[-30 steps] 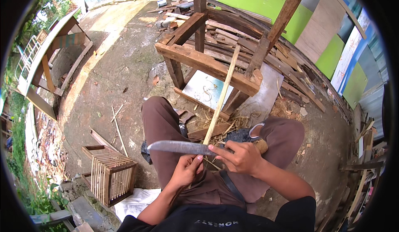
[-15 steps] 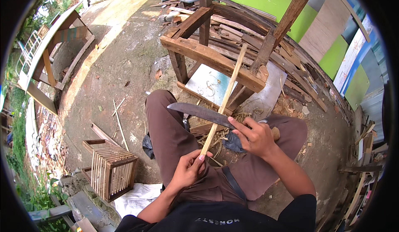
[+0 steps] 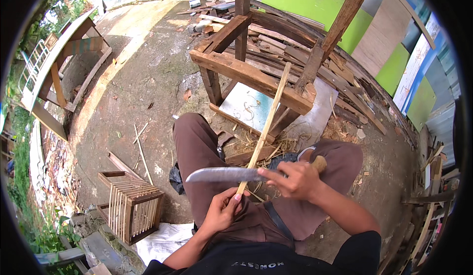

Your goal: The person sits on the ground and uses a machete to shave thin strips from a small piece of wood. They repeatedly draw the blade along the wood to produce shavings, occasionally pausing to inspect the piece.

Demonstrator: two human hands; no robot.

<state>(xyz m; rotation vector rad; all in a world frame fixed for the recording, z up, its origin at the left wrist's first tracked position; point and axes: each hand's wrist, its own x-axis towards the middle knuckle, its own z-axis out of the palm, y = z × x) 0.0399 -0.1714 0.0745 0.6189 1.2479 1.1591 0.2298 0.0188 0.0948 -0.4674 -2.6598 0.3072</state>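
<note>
Between my knees, a long pale bamboo strip (image 3: pixel 271 120) slants up and away, its far end lying against the front rail of a wooden chair frame (image 3: pixel 246 73). Its near end is pinched between thumb and fingers of my left hand (image 3: pixel 223 209). My right hand (image 3: pixel 294 180) grips a machete (image 3: pixel 224 175) with a pale wooden handle (image 3: pixel 319 163), index finger stretched along the blade. The dark blade points left and crosses the strip a little above my left hand. Pale shavings (image 3: pixel 283 148) lie on the ground beyond the blade.
A small slatted wooden cage (image 3: pixel 135 208) stands at the left, beside a white cloth (image 3: pixel 165 241). Scrap boards (image 3: pixel 345 88) are heaped behind the chair frame. A tilted wooden table-like piece (image 3: pixel 61 68) stands far left. Thin sticks (image 3: pixel 142 147) lie on the ground.
My right hand has drawn the machete nearer along the strip, toward my left hand, and the blade now lies more level. The strip's far end has dipped slightly. My left hand keeps its hold.
</note>
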